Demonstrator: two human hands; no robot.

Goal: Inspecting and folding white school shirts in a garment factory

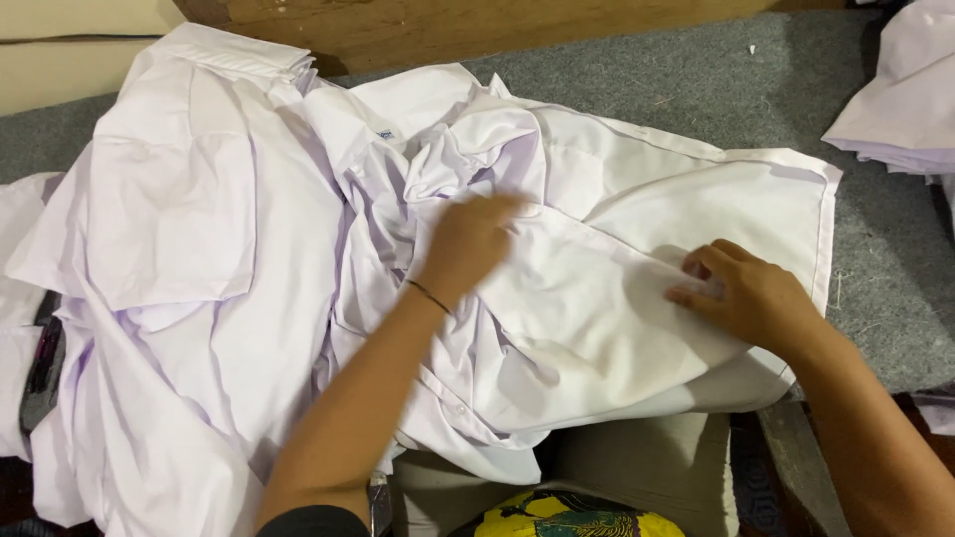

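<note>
Grey felt-like covering [617, 89] spreads over the work surface, with a wooden board [448, 25] along its far edge. Nearest the camera, a yellow, green and black patterned cloth [567, 515] shows at the bottom edge. Just beyond it lies a white shirt [597, 328], crumpled in the middle and smoothed only on its right part. The right hand [751, 298] rests on that flatter panel, fingers curled and pinching a small fold of fabric. The left hand [468, 244], blurred, lies palm-down on the bunched centre with fingers spread; whether it grips cloth cannot be told. By the look of it the smoothing is partly done: the right side lies flat, the centre and left are rumpled. Farther left, another white shirt [189, 219] lies heaped. At far right sits a folded white garment [900, 99].
</note>
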